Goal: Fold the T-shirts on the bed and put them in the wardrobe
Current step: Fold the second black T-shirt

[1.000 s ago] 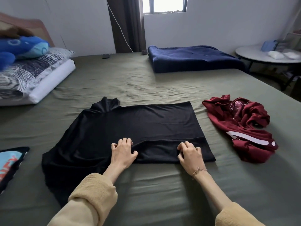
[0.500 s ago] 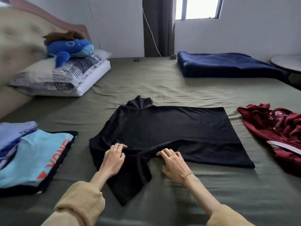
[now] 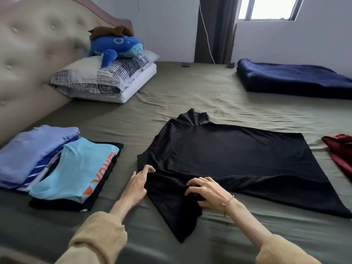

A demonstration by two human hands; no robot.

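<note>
**Still on the black shirt: sleeve fold in hand**

Presently the black T-shirt (image 3: 238, 159) lies flat on the bed (image 3: 190, 96), collar toward the pillows (image 3: 106, 80). A stack of folded shirts (image 3: 62, 168) sits on its headboard side; a red garment (image 3: 341, 151) lies just past its hem.

Left hand (image 3: 136, 185): fingers pinch the shoulder edge. Right hand (image 3: 206, 193): fingers curled, bunching fabric where the near sleeve meets the body.

Judgement: the cloth looks thin, limp, slightly glossy. It is light, probably slippery, and will sag and slide out of a crease. Best held at seams, sleeve edge and shoulder, two points together, and smoothed flat after each fold.
</note>
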